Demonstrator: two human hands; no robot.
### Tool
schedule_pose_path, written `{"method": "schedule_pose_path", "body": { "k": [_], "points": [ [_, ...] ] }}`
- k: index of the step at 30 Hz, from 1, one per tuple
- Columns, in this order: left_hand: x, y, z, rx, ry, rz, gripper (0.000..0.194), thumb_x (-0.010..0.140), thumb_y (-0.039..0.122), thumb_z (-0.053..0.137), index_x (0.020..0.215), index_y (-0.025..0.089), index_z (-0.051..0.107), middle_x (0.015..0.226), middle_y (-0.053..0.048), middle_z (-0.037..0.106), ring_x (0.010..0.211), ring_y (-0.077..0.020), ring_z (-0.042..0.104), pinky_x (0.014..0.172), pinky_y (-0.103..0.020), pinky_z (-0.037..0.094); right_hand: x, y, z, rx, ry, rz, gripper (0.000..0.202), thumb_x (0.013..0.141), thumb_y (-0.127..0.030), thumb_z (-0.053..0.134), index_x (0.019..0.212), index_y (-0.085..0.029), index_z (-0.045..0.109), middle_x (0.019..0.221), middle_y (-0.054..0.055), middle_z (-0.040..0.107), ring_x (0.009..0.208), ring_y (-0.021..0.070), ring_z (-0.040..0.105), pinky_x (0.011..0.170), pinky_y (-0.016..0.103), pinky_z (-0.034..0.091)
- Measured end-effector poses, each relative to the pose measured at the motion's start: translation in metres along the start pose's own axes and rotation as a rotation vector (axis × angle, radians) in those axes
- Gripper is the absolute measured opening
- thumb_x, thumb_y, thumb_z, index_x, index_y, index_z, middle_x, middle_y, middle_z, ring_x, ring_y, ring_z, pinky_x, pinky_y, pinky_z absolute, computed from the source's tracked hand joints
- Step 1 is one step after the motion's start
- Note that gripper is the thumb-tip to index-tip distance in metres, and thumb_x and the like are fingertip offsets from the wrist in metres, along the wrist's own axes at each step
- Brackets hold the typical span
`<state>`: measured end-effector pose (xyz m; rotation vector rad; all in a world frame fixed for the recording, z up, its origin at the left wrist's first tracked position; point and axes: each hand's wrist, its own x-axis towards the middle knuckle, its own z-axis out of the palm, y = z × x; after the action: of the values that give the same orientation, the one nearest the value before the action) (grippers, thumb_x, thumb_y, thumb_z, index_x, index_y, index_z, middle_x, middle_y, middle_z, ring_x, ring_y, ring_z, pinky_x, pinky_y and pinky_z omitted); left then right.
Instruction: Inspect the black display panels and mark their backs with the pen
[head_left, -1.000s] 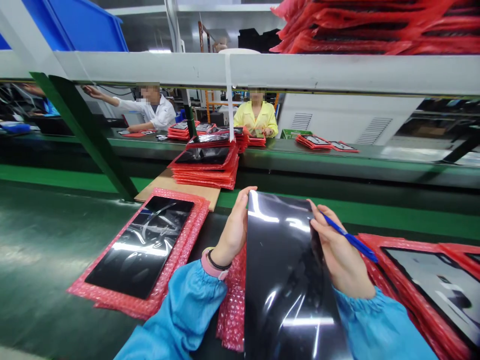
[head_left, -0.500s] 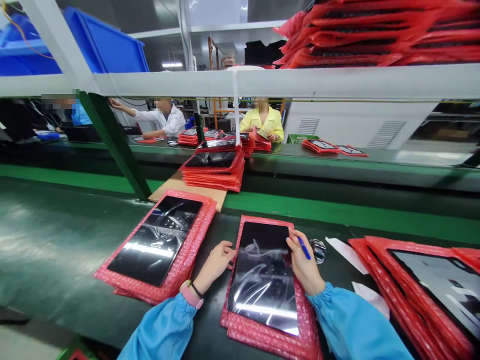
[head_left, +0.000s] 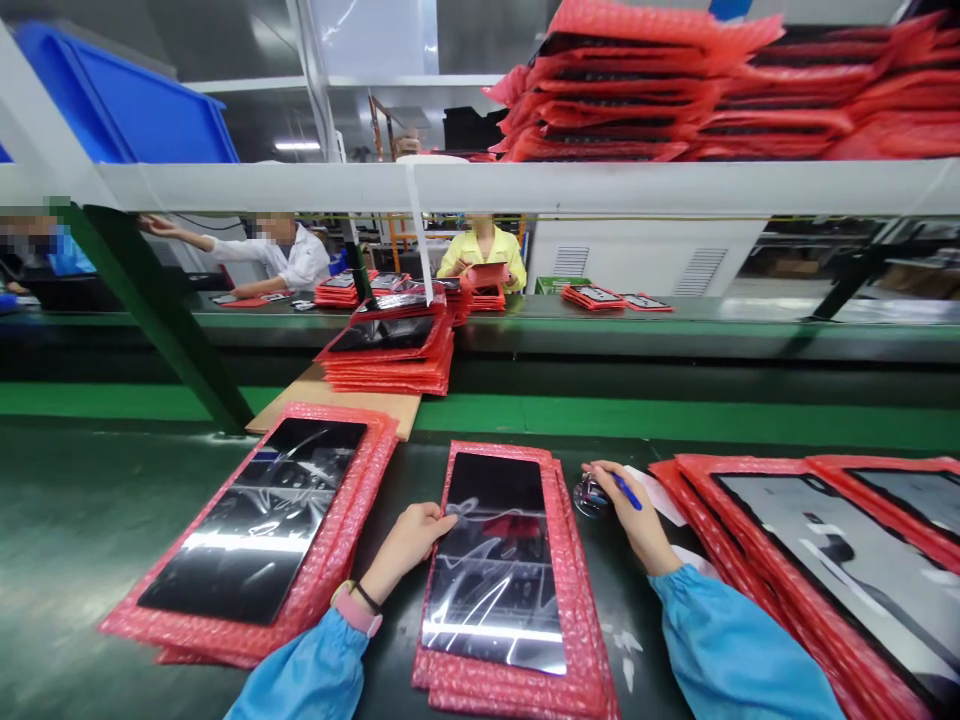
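A black glossy panel point(head_left: 499, 570) lies on pink bubble-wrap sleeves point(head_left: 581, 600) in front of me. My left hand point(head_left: 409, 545) pinches the panel's left edge or its film near the upper part. My right hand point(head_left: 630, 510) is right of the stack, holding a blue pen point(head_left: 626, 490), its fingertips over a small shiny round object point(head_left: 589, 494). Another black panel point(head_left: 255, 520) rests on pink sleeves at the left. On the right lie red sleeves with grey-faced panels point(head_left: 847, 560), and a white paper piece point(head_left: 660, 495) is beside them.
A stack of red sleeves point(head_left: 390, 375) stands on a brown board point(head_left: 300, 405) at the back. Above runs a white shelf beam point(head_left: 525, 188) with red packs point(head_left: 637, 90) and a blue bin point(head_left: 135, 100). Two people sit across; a green post point(head_left: 165, 310) slants at left.
My right hand has left the panel's upper right edge and moved right, to the shiny object. My left hand has come onto the panel's left edge. The view has shifted to the right.
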<state>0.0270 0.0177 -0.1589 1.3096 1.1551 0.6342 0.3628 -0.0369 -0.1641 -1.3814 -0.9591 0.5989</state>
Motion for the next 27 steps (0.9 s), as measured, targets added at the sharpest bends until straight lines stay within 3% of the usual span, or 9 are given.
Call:
{"method": "schedule_pose_path", "body": {
  "k": [2, 4, 7, 11, 15, 17, 21, 25, 27],
  "points": [
    [-0.004, 0.004, 0.000, -0.069, -0.010, 0.020, 0.049, 0.057, 0.057, 0.079, 0.055, 0.020, 0.046, 0.035, 0.011, 0.038, 0.031, -0.0052, 0.030, 0.037, -0.022, 0.017, 0.001, 0.002, -0.001, 0.063, -0.022, 0.041, 0.042, 0.065, -0.061, 0.075, 0.084, -0.024, 0.069, 0.092, 0.009, 0.078, 0.095, 0.0317, 0.072, 0.086, 0.044, 0.055],
    [-0.010, 0.010, 0.001, -0.153, -0.045, 0.043, 0.045, 0.061, 0.057, 0.077, 0.063, 0.018, 0.055, 0.046, 0.006, 0.051, 0.040, -0.0077, 0.044, 0.043, -0.021, 0.030, 0.002, 0.003, -0.001, 0.116, -0.028, 0.076, 0.040, 0.063, -0.058, 0.078, 0.083, -0.025, 0.069, 0.092, 0.008, 0.078, 0.095, 0.0308, 0.072, 0.083, 0.042, 0.056],
    [-0.018, 0.021, 0.002, -0.273, -0.138, 0.057, 0.042, 0.067, 0.051, 0.076, 0.083, 0.014, 0.067, 0.076, -0.004, 0.071, 0.068, -0.0163, 0.064, 0.068, -0.026, 0.048, 0.003, 0.006, -0.002, 0.167, -0.038, 0.108, 0.038, 0.062, -0.053, 0.081, 0.080, -0.022, 0.068, 0.089, 0.007, 0.078, 0.091, 0.0281, 0.072, 0.080, 0.041, 0.056],
    [-0.025, 0.032, 0.008, -0.364, -0.183, 0.067, 0.043, 0.067, 0.040, 0.078, 0.102, 0.016, 0.068, 0.100, -0.008, 0.073, 0.091, -0.0227, 0.068, 0.089, -0.033, 0.048, 0.000, 0.010, 0.000, 0.209, -0.026, 0.091, 0.036, 0.070, -0.047, 0.079, 0.086, -0.017, 0.067, 0.088, 0.005, 0.076, 0.086, 0.0214, 0.071, 0.083, 0.041, 0.055],
    [-0.036, 0.040, 0.010, -0.402, -0.175, 0.096, 0.048, 0.065, 0.029, 0.079, 0.110, 0.018, 0.067, 0.110, -0.008, 0.072, 0.099, -0.0250, 0.068, 0.092, -0.035, 0.048, -0.006, 0.011, 0.003, 0.217, -0.004, 0.062, 0.040, 0.068, -0.053, 0.078, 0.090, -0.021, 0.068, 0.087, 0.003, 0.076, 0.088, 0.0230, 0.071, 0.084, 0.039, 0.055],
    [-0.044, 0.043, 0.002, -0.392, -0.104, 0.107, 0.049, 0.063, 0.024, 0.080, 0.110, 0.017, 0.068, 0.114, -0.008, 0.072, 0.105, -0.0260, 0.066, 0.094, -0.033, 0.047, -0.007, 0.012, 0.002, 0.201, 0.011, 0.051, 0.040, 0.068, -0.055, 0.077, 0.092, -0.023, 0.068, 0.091, 0.004, 0.076, 0.092, 0.0249, 0.071, 0.084, 0.037, 0.055],
    [-0.063, 0.052, -0.049, -0.378, 0.171, 0.047, 0.061, 0.060, 0.022, 0.080, 0.119, 0.018, 0.065, 0.119, -0.010, 0.070, 0.113, -0.0311, 0.064, 0.095, -0.039, 0.050, -0.007, 0.017, 0.000, 0.140, 0.055, 0.016, 0.040, 0.073, -0.056, 0.072, 0.095, -0.022, 0.068, 0.102, 0.006, 0.075, 0.101, 0.0271, 0.068, 0.088, 0.039, 0.054],
    [-0.085, 0.068, -0.123, -0.374, 0.205, 0.089, 0.074, 0.063, 0.022, 0.078, 0.133, 0.026, 0.055, 0.126, -0.007, 0.067, 0.113, -0.0298, 0.065, 0.093, -0.038, 0.053, -0.006, 0.020, 0.001, 0.060, 0.094, -0.024, 0.040, 0.076, -0.057, 0.067, 0.096, -0.022, 0.068, 0.101, 0.008, 0.075, 0.098, 0.0287, 0.069, 0.087, 0.042, 0.054],
    [-0.093, 0.073, -0.157, -0.344, 0.288, 0.094, 0.075, 0.061, 0.021, 0.078, 0.133, 0.027, 0.055, 0.125, -0.005, 0.068, 0.107, -0.0281, 0.068, 0.087, -0.034, 0.056, -0.006, 0.017, 0.001, 0.003, 0.109, -0.053, 0.043, 0.074, -0.057, 0.068, 0.097, -0.021, 0.067, 0.097, 0.009, 0.075, 0.095, 0.0303, 0.069, 0.089, 0.047, 0.052]
  ]
}}
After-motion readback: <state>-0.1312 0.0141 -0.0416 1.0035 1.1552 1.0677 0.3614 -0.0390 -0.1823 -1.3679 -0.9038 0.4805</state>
